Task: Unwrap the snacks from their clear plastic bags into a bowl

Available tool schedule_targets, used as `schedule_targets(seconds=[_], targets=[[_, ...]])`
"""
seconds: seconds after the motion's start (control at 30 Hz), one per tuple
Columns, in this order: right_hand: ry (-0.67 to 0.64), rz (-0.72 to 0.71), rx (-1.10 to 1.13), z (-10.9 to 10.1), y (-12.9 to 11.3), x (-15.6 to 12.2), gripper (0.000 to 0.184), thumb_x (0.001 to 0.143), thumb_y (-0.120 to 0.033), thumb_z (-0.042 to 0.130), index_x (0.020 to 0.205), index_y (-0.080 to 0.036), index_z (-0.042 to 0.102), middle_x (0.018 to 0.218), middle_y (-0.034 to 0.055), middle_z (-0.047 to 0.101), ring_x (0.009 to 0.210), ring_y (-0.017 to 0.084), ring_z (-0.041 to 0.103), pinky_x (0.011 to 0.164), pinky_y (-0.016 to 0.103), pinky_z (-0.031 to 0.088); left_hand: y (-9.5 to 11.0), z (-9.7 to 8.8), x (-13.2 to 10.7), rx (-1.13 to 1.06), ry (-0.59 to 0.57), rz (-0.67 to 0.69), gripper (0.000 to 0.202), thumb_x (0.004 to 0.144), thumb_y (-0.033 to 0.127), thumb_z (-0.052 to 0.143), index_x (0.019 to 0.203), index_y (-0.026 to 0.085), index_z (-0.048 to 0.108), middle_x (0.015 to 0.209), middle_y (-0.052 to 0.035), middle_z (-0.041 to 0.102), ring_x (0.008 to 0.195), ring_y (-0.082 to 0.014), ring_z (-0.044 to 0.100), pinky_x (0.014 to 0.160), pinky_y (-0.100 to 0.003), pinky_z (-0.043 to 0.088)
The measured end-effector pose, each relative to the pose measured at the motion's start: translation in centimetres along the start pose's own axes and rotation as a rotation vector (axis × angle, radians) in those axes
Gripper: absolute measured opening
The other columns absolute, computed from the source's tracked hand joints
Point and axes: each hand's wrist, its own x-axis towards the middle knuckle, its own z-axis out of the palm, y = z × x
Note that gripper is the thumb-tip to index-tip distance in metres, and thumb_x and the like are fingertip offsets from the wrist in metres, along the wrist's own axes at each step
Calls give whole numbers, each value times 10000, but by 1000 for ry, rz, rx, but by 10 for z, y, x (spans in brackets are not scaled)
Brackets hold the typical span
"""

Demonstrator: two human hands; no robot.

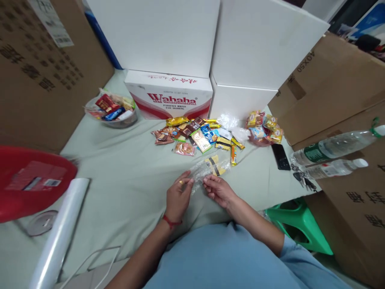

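Observation:
Between my hands is a clear plastic bag, crinkled and see-through. My left hand, with a ring and a red wrist cord, pinches its near left edge. My right hand pinches the bag at its near right side, fingers curled. A yellow snack packet with a dark band shows at the bag's far end; whether it lies inside or under the plastic I cannot tell. Just beyond sits a pile of wrapped snacks, with a pink-wrapped snack at its near edge.
A bowl of snacks stands at the back left, a red bowl of packets at the right. Behind is a Wahaha carton. A phone, keys and water bottles lie right; a plastic film roll lies left.

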Motion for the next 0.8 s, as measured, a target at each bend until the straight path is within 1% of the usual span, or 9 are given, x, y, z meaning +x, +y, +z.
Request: schedule_targets(seconds=[0.13, 0.23, 0.3, 0.4, 0.5, 0.6, 0.67, 0.73, 0.8], targets=[[-17, -25, -73, -8, -2, -4, 375, 627, -353, 948, 765, -171, 650, 667, -43, 595, 543, 55, 485, 455, 155, 366, -3, -8, 9, -194, 56, -202, 437, 792, 631, 682, 824, 196, 700, 1074, -106, 788, 1025, -256, 709, 920, -375, 546], [-13, -125, -31, -13, -2, -6, 325, 636, -321, 936, 750, -178, 667, 814, -2, 678, 712, 103, 614, 665, 231, 552, -5, -15, 16, -373, 151, -297, 444, 737, 624, 729, 808, 200, 619, 962, -72, 774, 938, -217, 698, 776, -314, 556], [8, -186, 8, -19, -4, -7, 300, 643, -300, 925, 726, -182, 662, 918, 18, 718, 813, 132, 662, 805, 295, 594, -5, -23, 19, -528, 191, -374, 412, 711, 550, 769, 796, 210, 554, 971, -53, 760, 899, -191, 698, 715, -291, 564], [76, -221, 53, -34, -8, -8, 282, 643, -291, 909, 716, -185, 658, 962, 30, 747, 835, 148, 699, 845, 316, 604, -7, -40, 21, -701, 195, -499, 332, 700, 388, 784, 791, 212, 518, 989, -33, 747, 824, -156, 699, 706, -308, 598], [128, -226, 55, -51, -14, -9, 300, 629, -307, 914, 716, -185, 653, 944, 32, 761, 766, 143, 715, 798, 310, 615, -13, -59, 18, -738, 205, -561, 261, 711, 311, 754, 761, 205, 521, 1016, -43, 740, 868, -159, 716, 772, -337, 622], [140, -212, -11, -62, -19, -10, 332, 633, -333, 922, 708, -183, 635, 952, 38, 761, 727, 144, 719, 749, 315, 619, -22, -75, 9, -566, 189, -557, 265, 702, 369, 759, 801, 194, 586, 1092, -74, 725, 930, -184, 707, 773, -329, 615], [130, -205, -100, -63, -22, -9, 346, 641, -368, 920, 709, -179, 637, 966, 51, 757, 749, 161, 730, 717, 310, 611, -25, -85, 1, -318, 211, -491, 336, 686, 401, 755, 924, 194, 640, 1111, -86, 704, 941, -209, 685, 752, -338, 603], [114, -224, -200, -60, -23, -8, 356, 646, -398, 915, 698, -177, 640, 990, 59, 751, 783, 177, 738, 717, 312, 603, -21, -93, -8, 5, 327, -317, 395, 691, 364, 719, 1045, 207, 641, 1143, -95, 669, 999, -251, 655, 791, -386, 590], [85, -255, -283, -56, -24, -7, 346, 665, -408, 904, 690, -181, 644, 1040, 64, 746, 823, 190, 742, 756, 335, 601, -8, -96, -13, 304, 433, -43, 351, 728, 300, 650, 1070, 225, 618, 1198, -108, 639, 1109, -295, 617, 913, -463, 555]])
